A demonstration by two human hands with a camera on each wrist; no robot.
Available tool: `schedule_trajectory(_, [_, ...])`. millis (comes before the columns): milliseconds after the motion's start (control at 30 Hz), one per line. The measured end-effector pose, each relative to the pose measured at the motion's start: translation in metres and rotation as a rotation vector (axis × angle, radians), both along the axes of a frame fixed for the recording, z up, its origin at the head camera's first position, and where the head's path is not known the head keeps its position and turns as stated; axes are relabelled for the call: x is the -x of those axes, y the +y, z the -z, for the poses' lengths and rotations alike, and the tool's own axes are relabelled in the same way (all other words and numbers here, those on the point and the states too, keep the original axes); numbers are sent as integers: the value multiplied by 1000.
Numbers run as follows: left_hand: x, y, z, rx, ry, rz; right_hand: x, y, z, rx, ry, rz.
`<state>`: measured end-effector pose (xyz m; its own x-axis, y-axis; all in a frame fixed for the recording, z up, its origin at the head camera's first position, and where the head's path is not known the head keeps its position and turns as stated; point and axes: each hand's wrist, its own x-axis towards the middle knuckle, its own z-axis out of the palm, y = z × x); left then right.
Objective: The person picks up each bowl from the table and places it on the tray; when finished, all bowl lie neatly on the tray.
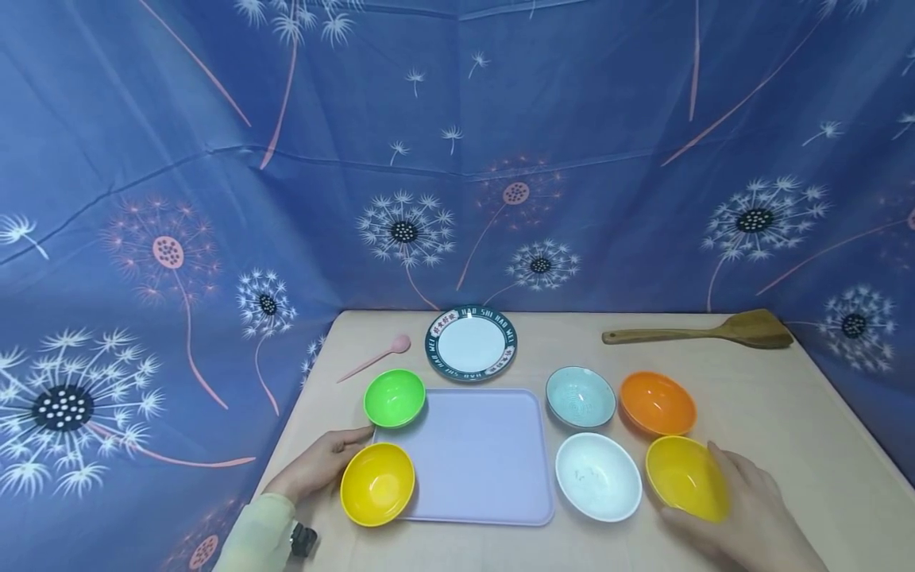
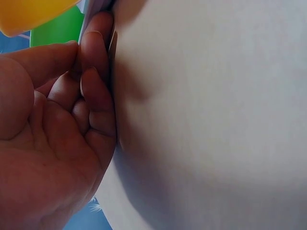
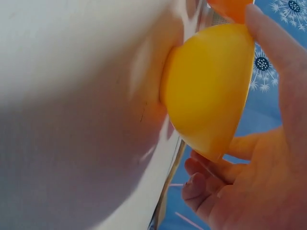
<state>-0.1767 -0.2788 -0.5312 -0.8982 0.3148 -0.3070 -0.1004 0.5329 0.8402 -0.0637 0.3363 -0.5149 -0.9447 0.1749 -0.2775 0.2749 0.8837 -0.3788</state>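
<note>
My left hand is at the left edge of a pale lavender tray, thumb and fingertips pinching that edge in the left wrist view. A green bowl and a yellow bowl overlap the tray's left corners, one on either side of this hand. On the right, my right hand holds a second yellow bowl by its rim, thumb on one side and fingers on the other. This bowl is upright, its base close to the table. Beside it are an orange bowl and a white bowl.
A light blue bowl stands right of the tray. Behind the tray lies a plate with a dark green patterned rim, and left of it a pink spoon. A wooden spatula lies at the back right, near the blue dandelion-print cloth.
</note>
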Motion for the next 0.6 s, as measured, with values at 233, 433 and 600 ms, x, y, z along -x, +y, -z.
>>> schedule_trajectory(233, [2, 0, 4, -1, -6, -8, 3, -1, 0, 43, -39, 11])
schedule_trajectory(433, [1, 1, 3, -3, -15, -23, 5, -2, -1, 67, -53, 15])
schedule_trajectory(600, [1, 0, 4, -9, -14, -22, 8, -4, 0, 113, -103, 73])
